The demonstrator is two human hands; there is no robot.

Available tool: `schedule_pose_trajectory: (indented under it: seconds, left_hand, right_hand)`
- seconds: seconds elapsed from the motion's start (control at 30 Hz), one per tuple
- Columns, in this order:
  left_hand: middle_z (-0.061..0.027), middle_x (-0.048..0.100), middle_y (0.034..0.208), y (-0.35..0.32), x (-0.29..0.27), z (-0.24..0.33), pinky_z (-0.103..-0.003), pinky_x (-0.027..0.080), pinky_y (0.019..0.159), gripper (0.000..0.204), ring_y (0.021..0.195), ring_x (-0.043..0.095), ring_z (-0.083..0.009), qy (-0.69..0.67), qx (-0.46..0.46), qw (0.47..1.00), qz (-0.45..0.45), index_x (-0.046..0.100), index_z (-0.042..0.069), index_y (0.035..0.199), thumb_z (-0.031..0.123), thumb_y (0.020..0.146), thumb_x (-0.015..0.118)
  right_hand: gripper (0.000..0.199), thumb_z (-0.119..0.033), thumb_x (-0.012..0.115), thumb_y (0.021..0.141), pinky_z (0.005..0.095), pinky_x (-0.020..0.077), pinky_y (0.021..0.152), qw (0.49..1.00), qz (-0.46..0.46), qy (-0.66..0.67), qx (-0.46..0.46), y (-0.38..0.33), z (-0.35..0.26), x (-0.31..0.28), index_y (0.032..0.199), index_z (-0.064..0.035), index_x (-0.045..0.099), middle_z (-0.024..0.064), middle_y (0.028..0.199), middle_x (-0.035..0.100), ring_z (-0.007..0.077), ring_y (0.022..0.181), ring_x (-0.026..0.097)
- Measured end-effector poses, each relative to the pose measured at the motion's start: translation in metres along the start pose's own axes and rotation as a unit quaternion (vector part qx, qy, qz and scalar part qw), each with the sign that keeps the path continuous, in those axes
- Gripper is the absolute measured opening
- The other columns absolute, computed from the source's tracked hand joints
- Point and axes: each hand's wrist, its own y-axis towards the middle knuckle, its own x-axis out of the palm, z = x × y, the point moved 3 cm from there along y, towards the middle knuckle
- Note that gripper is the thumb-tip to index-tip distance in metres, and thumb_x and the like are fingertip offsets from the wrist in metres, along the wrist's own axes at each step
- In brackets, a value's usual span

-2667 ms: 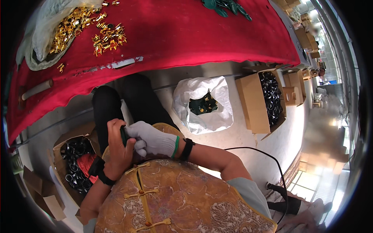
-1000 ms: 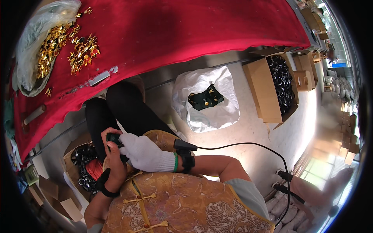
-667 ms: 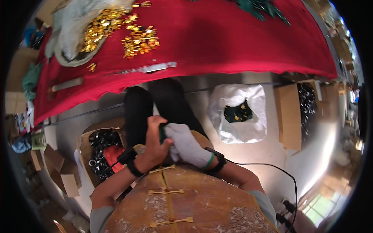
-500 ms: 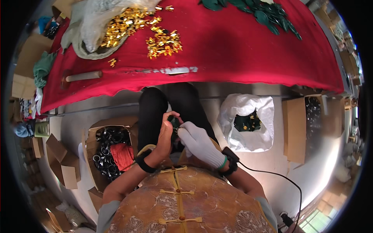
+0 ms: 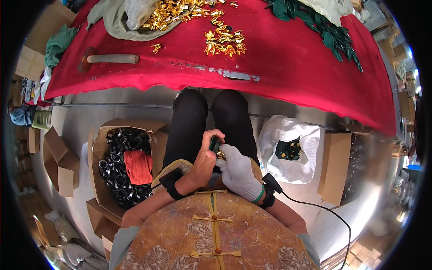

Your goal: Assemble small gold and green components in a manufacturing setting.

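Over my lap, my bare left hand is closed on a dark green disc-like piece, tilted so that mostly its edge shows. My right hand, in a white knit glove, pinches a small shiny gold piece against the green piece. Whether the two are joined is hidden by my fingers. On the red-covered table ahead lie a small pile of gold pieces and, at the far right, a heap of dark green round pieces.
A hammer lies on the red cloth. Left of my legs is a carton of black rings with a red cloth. A white bag holding green and gold pieces stands to the right, beside another carton. A black cable runs from my right wrist.
The view has shifted, so the table and cartons sit differently in the picture. Both hands remain together over my lap, and more of the green piece's edge and the gold piece now shows.
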Motion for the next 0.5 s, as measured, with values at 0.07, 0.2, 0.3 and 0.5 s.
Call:
schedule_pose_trajectory:
  seconds: [0.07, 0.2, 0.3, 0.5]
  left_hand:
    - [-0.0150, 0.044, 0.120, -0.002, -0.002, -0.003, -0.037, 0.039, 0.100, 0.071, 0.107, 0.048, -0.0218, 0.040, 0.031, 0.999, 0.010, 0.041, 0.001, 0.134, 0.066, 0.106, 0.032]
    - [-0.0175, 0.044, 0.119, -0.008, -0.005, 0.000, -0.039, 0.041, 0.097, 0.075, 0.106, 0.048, -0.0245, 0.082, 0.083, 0.993, 0.031, 0.041, 0.000, 0.133, 0.069, 0.104, 0.034]
    - [-0.0206, 0.045, 0.118, -0.012, -0.006, 0.002, -0.040, 0.046, 0.090, 0.077, 0.102, 0.052, -0.0275, 0.114, 0.133, 0.984, 0.042, 0.043, 0.001, 0.131, 0.072, 0.101, 0.037]
    - [-0.0247, 0.047, 0.117, -0.016, -0.012, -0.001, -0.044, 0.052, 0.074, 0.080, 0.090, 0.058, -0.0335, 0.200, 0.207, 0.957, 0.035, 0.044, 0.003, 0.130, 0.076, 0.097, 0.042]
  right_hand:
    - [0.035, -0.010, 0.068, 0.090, 0.0464, 0.0537, 0.066, 1.000, 0.000, 0.018, 0.011, -0.001, 0.003, 0.004, 0.121, -0.0024, 0.054, 0.0186, 0.098, 0.062, 0.0421, 0.081, 0.066]
    - [0.028, -0.009, 0.068, 0.090, 0.0461, 0.0540, 0.072, 0.992, -0.035, 0.060, 0.108, -0.001, -0.004, 0.006, 0.117, -0.0027, 0.061, 0.0208, 0.098, 0.069, 0.0438, 0.089, 0.069]
    - [0.024, -0.008, 0.063, 0.093, 0.0439, 0.0544, 0.070, 0.987, -0.051, 0.084, 0.131, 0.001, -0.015, 0.000, 0.116, -0.0026, 0.062, 0.0195, 0.097, 0.069, 0.0393, 0.086, 0.071]
    - [0.019, -0.020, 0.063, 0.100, 0.0354, 0.0514, 0.055, 0.900, -0.109, 0.321, 0.273, 0.002, -0.012, -0.003, 0.102, -0.0020, 0.062, 0.0129, 0.072, 0.061, 0.0215, 0.061, 0.066]
